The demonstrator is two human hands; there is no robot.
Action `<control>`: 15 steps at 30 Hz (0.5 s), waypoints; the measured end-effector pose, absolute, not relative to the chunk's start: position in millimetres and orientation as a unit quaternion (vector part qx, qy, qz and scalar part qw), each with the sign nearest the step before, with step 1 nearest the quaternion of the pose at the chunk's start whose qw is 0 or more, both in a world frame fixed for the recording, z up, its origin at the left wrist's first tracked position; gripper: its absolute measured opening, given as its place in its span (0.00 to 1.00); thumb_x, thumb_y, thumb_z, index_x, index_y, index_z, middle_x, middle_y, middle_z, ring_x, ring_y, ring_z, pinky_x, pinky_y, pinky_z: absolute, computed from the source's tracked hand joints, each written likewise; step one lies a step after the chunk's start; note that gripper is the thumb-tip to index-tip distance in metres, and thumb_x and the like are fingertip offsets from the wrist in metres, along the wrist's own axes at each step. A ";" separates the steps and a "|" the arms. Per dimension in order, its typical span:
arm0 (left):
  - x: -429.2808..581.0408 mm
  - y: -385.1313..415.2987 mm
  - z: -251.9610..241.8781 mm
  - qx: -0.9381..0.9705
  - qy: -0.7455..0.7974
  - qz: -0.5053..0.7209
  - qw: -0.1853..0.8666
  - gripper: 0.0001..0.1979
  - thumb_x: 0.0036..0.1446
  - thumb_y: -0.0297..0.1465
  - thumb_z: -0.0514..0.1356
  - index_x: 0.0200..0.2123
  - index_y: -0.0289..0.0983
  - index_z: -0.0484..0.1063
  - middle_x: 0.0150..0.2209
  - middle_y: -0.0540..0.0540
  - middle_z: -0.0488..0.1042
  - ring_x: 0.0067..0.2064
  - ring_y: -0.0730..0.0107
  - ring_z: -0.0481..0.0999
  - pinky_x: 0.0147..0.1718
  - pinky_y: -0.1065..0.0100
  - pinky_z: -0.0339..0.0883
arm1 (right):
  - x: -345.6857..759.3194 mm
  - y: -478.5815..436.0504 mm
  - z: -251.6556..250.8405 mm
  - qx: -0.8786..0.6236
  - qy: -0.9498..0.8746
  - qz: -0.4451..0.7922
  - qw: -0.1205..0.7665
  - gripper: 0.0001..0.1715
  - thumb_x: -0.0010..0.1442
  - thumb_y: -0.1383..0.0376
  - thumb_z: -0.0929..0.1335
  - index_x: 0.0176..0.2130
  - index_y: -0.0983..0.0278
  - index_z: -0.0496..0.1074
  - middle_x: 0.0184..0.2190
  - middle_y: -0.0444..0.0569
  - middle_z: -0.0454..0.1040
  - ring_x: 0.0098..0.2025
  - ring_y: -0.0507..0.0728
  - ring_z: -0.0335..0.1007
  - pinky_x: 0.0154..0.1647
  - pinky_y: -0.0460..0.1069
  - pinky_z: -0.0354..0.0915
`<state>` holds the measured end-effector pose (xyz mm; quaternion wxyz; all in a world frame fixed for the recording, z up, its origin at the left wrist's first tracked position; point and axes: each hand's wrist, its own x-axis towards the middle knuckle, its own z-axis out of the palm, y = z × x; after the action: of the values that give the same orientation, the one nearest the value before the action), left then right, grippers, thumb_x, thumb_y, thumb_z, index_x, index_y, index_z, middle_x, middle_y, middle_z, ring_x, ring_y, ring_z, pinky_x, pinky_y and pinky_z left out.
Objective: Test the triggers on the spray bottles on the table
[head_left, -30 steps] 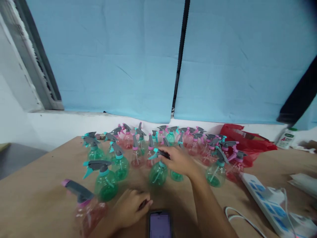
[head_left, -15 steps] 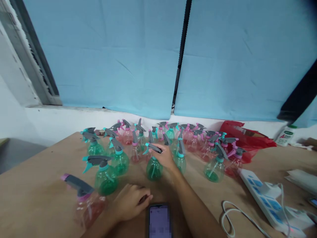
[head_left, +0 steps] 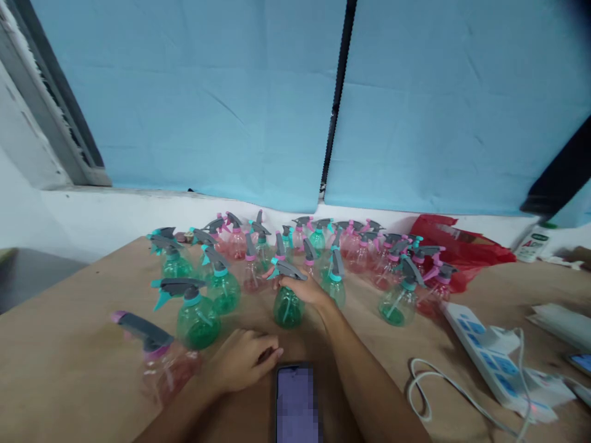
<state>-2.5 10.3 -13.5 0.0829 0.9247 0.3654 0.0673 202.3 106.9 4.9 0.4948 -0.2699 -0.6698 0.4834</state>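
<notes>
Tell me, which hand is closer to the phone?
Left. The left hand rests on the table right by the top left corner of the phone. The right hand is farther back, fingers around the neck of a green spray bottle.

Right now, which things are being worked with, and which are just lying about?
In use: right hand gripping the green spray bottle; other green and pink spray bottles around it; left hand resting on the table.
Lying about: phone, power strip, white cable, red plastic bag, white bottle.

Green spray bottle (head_left: 287,306) with a grey, teal-tipped trigger; pink spray bottle (head_left: 161,369); red bag (head_left: 455,249); blue curtains (head_left: 207,98).
</notes>
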 end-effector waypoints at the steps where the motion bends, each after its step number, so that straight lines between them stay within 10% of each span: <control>1: -2.8 10.8 -14.8 0.925 0.365 0.071 0.084 0.19 0.74 0.39 0.51 0.32 0.40 0.72 0.26 0.50 0.76 0.28 0.67 0.75 0.27 0.66 0.47 | 202.4 107.9 2.5 -0.265 -0.663 0.484 0.506 0.21 0.50 0.69 0.66 0.42 0.57 0.80 0.32 0.42 0.81 0.31 0.55 0.74 0.40 0.49 0.70; 15: -3.1 14.0 -18.8 0.926 0.356 0.083 0.088 0.19 0.74 0.40 0.51 0.31 0.40 0.71 0.25 0.52 0.74 0.26 0.70 0.72 0.26 0.66 0.46 | 205.2 115.2 -12.2 -0.243 -0.623 0.506 0.544 0.22 0.49 0.69 0.66 0.44 0.58 0.79 0.32 0.43 0.82 0.30 0.56 0.78 0.39 0.51 0.71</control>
<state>-3.1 14.0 -18.8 0.0880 0.9265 0.3563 0.0832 205.2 115.2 -12.2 0.5443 -0.2428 -0.6234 0.5062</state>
